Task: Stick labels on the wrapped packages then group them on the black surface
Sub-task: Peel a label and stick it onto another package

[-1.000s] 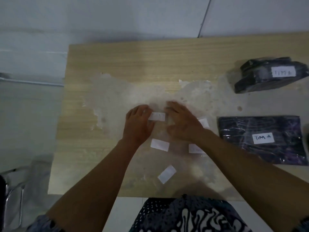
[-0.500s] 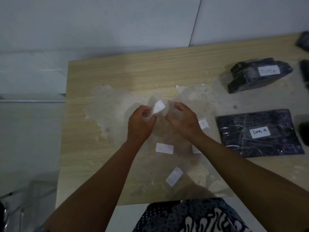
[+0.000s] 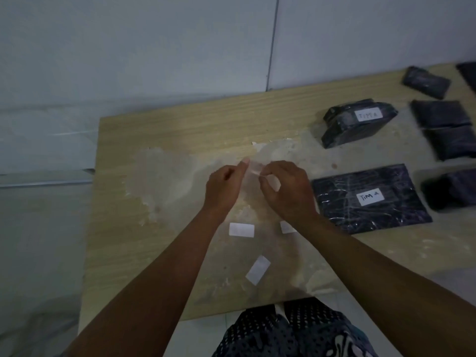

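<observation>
The label [image 3: 255,168] is held above the table [image 3: 159,135], pinched between the left hand [image 3: 223,188] and the right hand [image 3: 286,189], fingertips closed on its opposite ends. Its long axis runs roughly left to right between them. Unlabelled dark packages [image 3: 441,117] lie well apart to the right, nearer the right hand; no obstacle stands between. Two packages marked "TIM A" [image 3: 371,197] lie just beside the right hand. Spare labels [image 3: 241,230] rest below the wrists.
</observation>
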